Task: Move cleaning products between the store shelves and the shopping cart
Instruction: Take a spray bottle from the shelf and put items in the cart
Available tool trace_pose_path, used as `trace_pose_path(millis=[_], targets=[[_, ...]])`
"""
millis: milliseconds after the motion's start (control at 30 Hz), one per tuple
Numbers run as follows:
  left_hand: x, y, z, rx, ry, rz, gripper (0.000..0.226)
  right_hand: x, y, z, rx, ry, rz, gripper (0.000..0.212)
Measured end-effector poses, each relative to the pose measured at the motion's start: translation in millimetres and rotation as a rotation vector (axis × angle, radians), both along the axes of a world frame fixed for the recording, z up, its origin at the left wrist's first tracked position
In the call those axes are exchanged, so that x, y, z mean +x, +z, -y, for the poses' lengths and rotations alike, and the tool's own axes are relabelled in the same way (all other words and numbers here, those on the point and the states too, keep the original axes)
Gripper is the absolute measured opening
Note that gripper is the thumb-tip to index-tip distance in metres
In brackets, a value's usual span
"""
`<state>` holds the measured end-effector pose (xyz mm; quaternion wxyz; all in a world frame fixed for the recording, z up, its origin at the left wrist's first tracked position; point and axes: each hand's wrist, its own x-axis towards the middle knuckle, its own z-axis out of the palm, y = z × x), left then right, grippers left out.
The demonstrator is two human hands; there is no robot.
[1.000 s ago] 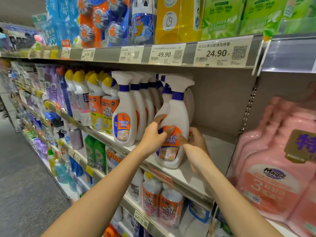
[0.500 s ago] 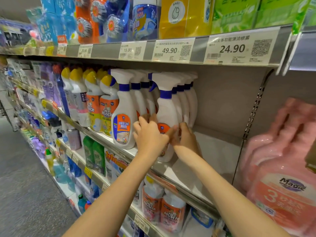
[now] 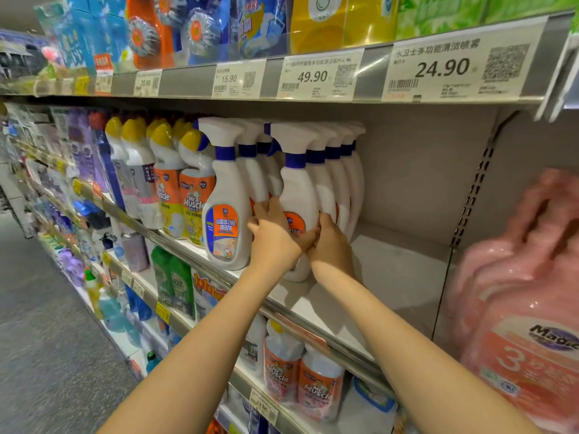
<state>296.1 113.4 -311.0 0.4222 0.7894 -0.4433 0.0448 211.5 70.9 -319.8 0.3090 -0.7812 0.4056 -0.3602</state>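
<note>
The spray bottle (image 3: 297, 189) stands upright, long axis vertical, at the front of its row on the shelf (image 3: 391, 277). The left hand (image 3: 275, 236) and the right hand (image 3: 332, 245) grip its lower body from either side, both equally near, so it lies directly between them

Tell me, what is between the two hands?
A white spray bottle with a blue collar: the left hand and right hand grip its lower part from either side, seen in the head view.
</note>
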Motion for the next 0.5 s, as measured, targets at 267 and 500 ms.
trace_pose_path(millis=[267, 500], targets=[[5, 0, 3, 0.02, 0.002, -0.011, 0.093, 6, 2, 0, 0.063, -0.077, -0.078, 0.011], [-1, -3, -51, -0.174, -0.183, -0.238, 0.077, -24, -7, -32, 0.019, -0.003, 0.136, 0.05]])
